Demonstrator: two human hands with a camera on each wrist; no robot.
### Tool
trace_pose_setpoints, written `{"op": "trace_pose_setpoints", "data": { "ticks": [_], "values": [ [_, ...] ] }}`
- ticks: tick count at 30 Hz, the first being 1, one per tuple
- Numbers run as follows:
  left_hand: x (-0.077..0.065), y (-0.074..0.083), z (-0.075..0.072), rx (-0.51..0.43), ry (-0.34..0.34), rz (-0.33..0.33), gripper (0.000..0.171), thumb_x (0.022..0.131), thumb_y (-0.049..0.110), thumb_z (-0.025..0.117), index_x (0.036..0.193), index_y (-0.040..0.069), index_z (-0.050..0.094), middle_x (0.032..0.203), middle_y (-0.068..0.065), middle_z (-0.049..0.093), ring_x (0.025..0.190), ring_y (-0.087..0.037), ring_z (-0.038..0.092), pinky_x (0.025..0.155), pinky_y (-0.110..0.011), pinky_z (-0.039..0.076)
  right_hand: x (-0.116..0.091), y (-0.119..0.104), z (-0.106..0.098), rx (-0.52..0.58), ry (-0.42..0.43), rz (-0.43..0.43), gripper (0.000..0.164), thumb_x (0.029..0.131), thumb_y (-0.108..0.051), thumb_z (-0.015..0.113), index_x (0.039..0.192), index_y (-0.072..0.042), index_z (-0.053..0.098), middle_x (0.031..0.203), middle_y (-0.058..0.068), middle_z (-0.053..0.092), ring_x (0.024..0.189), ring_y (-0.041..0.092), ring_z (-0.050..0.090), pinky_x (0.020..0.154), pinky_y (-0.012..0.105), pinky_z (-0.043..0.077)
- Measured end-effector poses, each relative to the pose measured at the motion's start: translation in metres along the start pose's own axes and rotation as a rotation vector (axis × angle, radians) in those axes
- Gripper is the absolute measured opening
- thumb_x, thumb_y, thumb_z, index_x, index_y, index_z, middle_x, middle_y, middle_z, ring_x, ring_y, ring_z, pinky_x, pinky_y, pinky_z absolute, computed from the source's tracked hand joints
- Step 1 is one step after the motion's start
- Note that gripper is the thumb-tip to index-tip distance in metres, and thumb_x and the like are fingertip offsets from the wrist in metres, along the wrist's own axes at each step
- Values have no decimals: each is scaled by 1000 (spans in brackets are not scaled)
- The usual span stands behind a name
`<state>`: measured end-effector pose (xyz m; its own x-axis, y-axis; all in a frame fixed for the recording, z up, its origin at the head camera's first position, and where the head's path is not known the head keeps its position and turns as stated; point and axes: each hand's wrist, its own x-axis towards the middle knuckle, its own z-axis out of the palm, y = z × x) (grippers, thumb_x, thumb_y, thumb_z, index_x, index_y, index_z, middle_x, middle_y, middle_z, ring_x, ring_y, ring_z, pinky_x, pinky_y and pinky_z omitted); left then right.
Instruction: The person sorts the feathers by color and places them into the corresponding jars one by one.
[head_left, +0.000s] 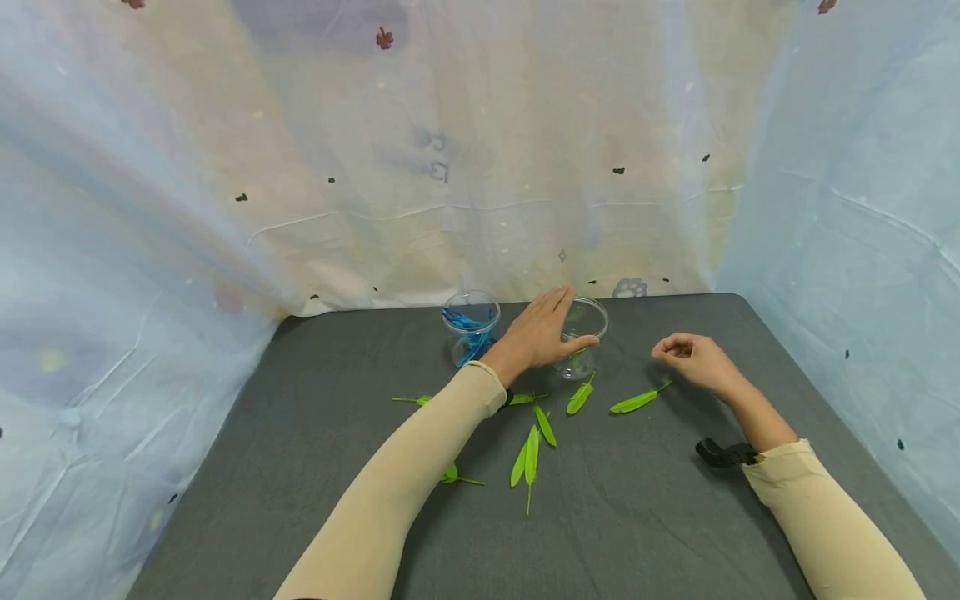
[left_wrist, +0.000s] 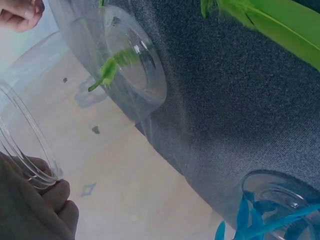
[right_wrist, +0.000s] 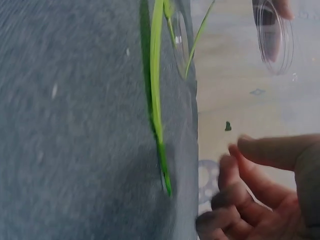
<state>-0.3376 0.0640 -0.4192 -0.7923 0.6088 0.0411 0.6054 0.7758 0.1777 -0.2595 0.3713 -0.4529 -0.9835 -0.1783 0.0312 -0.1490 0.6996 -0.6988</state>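
Note:
My left hand holds a clear jar by its rim, its thumb across the near side and its fingers along the far left. A green feather lies inside that jar. To the right, my right hand hovers over the dark table with loosely curled fingers. Its thumb tip is close against the index finger, and nothing shows between them. The quill end of a loose green feather points toward this hand, just below and left of it.
A second clear jar with blue feathers inside stands left of my left hand. Several green feathers are scattered on the grey cloth in front, some partly behind my left forearm. A patterned curtain hangs behind the table.

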Motion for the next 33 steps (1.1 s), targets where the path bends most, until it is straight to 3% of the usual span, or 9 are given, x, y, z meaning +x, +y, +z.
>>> {"op": "trace_pose_setpoints", "data": {
  "ticks": [4, 12, 19, 33],
  "values": [
    [0, -1, 0, 1, -4, 0, 105, 103, 80, 42, 174, 14, 3, 182, -5, 8, 167, -20, 7, 135, -35, 4, -2, 5, -4, -20, -71, -3, 29, 112, -23, 62, 122, 3, 71, 109, 17, 71, 94, 26, 64, 72, 36, 52],
    [0, -2, 0, -9, -4, 3, 105, 103, 79, 43, 174, 14, 3, 182, -5, 8, 167, -21, 8, 135, -36, 5, -10, 15, -10, -36, -129, -22, 17, 108, -8, 65, 118, 5, 70, 100, 14, 69, 85, 22, 60, 68, 31, 48],
    [-1, -1, 0, -8, -3, 0, 105, 102, 80, 43, 174, 14, 3, 181, -6, 8, 167, -21, 8, 135, -36, 6, -13, 25, -12, -40, -146, -65, 12, 106, -3, 67, 115, 4, 71, 98, 12, 69, 82, 21, 61, 67, 28, 48],
    [-3, 0, -2, -17, -3, 3, 104, 103, 78, 45, 174, 14, 4, 181, -6, 9, 167, -20, 7, 135, -35, 3, -7, 31, -8, -3, -217, -91, 11, 103, 0, 71, 113, 4, 69, 93, 9, 62, 75, 13, 49, 63, 27, 41]
  ]
}}
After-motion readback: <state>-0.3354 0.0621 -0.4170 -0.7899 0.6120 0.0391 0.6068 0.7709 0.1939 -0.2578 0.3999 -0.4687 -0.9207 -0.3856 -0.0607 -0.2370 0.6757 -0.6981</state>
